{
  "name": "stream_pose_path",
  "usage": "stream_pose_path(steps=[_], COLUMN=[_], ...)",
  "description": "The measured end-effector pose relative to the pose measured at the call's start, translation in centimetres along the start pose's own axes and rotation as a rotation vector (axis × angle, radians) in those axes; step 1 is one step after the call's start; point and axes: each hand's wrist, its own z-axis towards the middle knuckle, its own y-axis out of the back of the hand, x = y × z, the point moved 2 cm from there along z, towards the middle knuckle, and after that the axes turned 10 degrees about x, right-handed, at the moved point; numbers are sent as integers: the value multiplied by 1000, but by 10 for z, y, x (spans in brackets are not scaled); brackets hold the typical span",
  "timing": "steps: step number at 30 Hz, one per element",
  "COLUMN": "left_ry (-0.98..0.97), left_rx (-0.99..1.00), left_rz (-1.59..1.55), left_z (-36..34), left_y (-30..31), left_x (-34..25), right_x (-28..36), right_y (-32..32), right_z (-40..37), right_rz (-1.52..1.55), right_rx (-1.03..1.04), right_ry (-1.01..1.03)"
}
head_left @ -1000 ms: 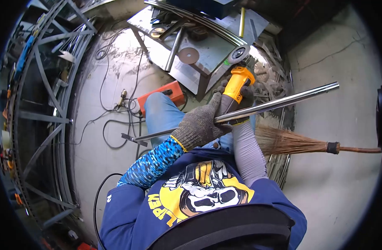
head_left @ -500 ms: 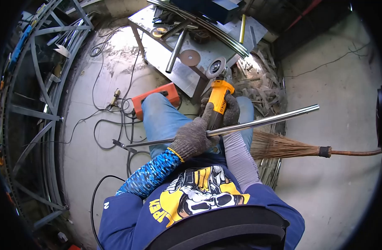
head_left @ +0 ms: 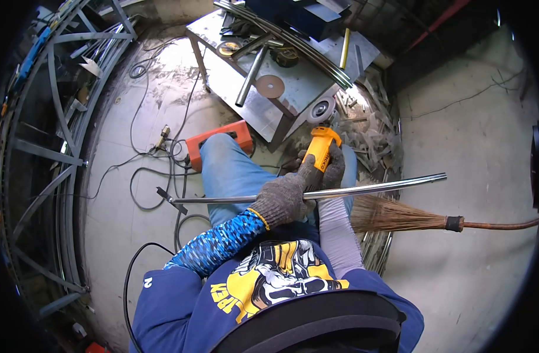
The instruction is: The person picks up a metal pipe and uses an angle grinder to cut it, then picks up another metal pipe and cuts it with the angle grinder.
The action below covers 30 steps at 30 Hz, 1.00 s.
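My left hand (head_left: 284, 199), in a grey knit glove, grips a long shiny metal pipe (head_left: 375, 187) near its middle. The pipe runs almost level across my lap, from a dark flat end at the left to a bright open end at the right. My right hand (head_left: 331, 167), also gloved, holds a yellow angle grinder (head_left: 320, 147) by its body. The grinder's round disc (head_left: 320, 110) points away from me, just beyond the pipe and over the edge of the metal bench.
A low steel bench (head_left: 293, 73) ahead carries bars, a loose cutting disc and curved strips. An orange machine (head_left: 219, 138) with cables lies left of my knee. A broom (head_left: 411, 217) lies at the right, metal scrap behind it. A steel frame (head_left: 52, 153) curves along the left.
The pipe has dropped from a slant toward level and its right end has sunk. The grinder shifted back rightward and nearer the pipe.
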Motion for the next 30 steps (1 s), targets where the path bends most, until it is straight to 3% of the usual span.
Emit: stream_pose_path(steps=[1,4,6,7,8,10,11,12,13,14,15,16,18,20,21,22,24,25,27,28,30], left_ry=[-41,-124,-151,-202,-255,-228,-362,-359,-172,-354,-413,-477,-452,-523,-379,-374,-314,-316,-360,-470,-744], left_rx=[-51,-92,-100,-130,-157,-274,-505,-611,-658,-792,-842,-890,-907,-1039,-1130,-1122,-1342,-1327,-1384,-1446,-1283], left_rz=[-10,-37,-65,-110,-153,-225,-49,-326,-323,-350,-346,-346,-344,-255,-177,-186,72,79,-21,27,-125], left_z=[-1,-3,-3,1,2,-23,-8,-24,-43,-64,-83,-100,-119,-132,-139,-141,-149,-150,-159,-164,-171], left_y=[0,13,36,44,56,103,118,150,188,221,249,268,284,299,321,317,311,322,348,327,319], left_x=[1,2,-2,4,6,-7,24,22,21,17,15,9,-5,-14,4,-7,-35,-30,-16,-54,-94], right_x=[-1,-8,-14,-10,-4,27,42,54,72,85,100,112,133,147,148,152,154,152,151,151,153], right_y=[-6,-33,-37,-35,-42,-44,-92,-82,-89,-60,-68,-59,-47,-53,-48,-43,-35,-32,-33,-33,-34], right_z=[-3,-5,6,19,31,41,36,40,34,39,33,27,16,3,-5,-9,-12,-14,-18,-21,-19], right_rz=[4,482,537,614,574,245,249,201,114,13,-23,-71,-222,-373,-377,-387,-383,-377,-372,-373,-351], right_rx=[6,414,302,389,306,401,365,311,311,235,260,147,-22,-33,-52,-66,-80,-88,-131,-143,-106], right_ry=[0,-160,-29,-53,38,53,87,103,97,102,99,46,109,140,130,153,183,185,178,181,93])
